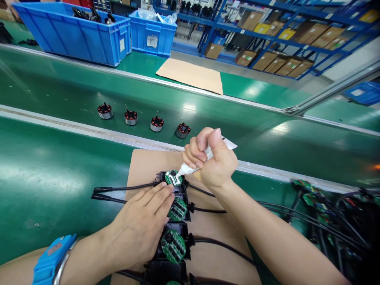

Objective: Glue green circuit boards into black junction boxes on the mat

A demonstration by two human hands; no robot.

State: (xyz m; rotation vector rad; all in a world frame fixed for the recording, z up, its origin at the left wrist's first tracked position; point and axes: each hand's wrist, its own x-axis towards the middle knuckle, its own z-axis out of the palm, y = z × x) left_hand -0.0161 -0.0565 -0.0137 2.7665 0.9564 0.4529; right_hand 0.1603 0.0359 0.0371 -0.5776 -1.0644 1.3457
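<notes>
My right hand (215, 162) is closed round a white squeeze tube (188, 168), its nozzle pointing down and left. The tip meets the top round green circuit board (172, 178), where white paste lies on the surface. My left hand (145, 221) rests flat with its fingers stretched out, fingertips at the lower edge of that board. Below it in the row are a second circuit board (178, 208) and a third circuit board (173, 246), each in a black housing (181, 226) with black cables. My left hand partly covers the housings.
A cardboard sheet (148, 160) lies under the housings. Several copper-wound motor stators (156, 123) stand on the green strip beyond a metal rail (118, 136). Boards with tangled cables (326, 221) lie at right. Blue bins (80, 35) and stocked shelves (267, 39) are at the back.
</notes>
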